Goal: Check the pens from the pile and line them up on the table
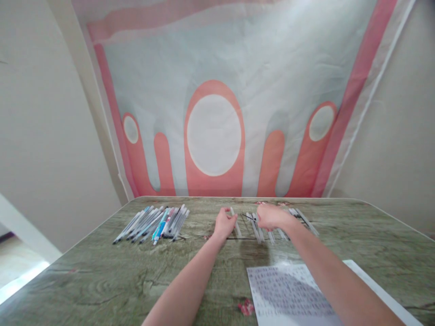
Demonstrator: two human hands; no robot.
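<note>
Near the middle of the table, my left hand [225, 223] has its fingers bent and close together at the upper part of a clear pen barrel [236, 226]. To its right, my right hand [268, 217] is closed with its fingertips at a small thin dark piece [249, 218]; whether it grips this is too small to tell. Under and beside my right hand lie several clear pen barrels [260, 233], partly covered by the hand. More clear and dark pen parts [307, 222] lie to the right of my right wrist.
A spread of several pens [146, 224], mostly clear with some blue and pink, lies at the table's left. Handwritten paper [285, 290] rests at the front right, under my right forearm. A printed cloth [214, 54] hangs behind the wooden table [112, 280].
</note>
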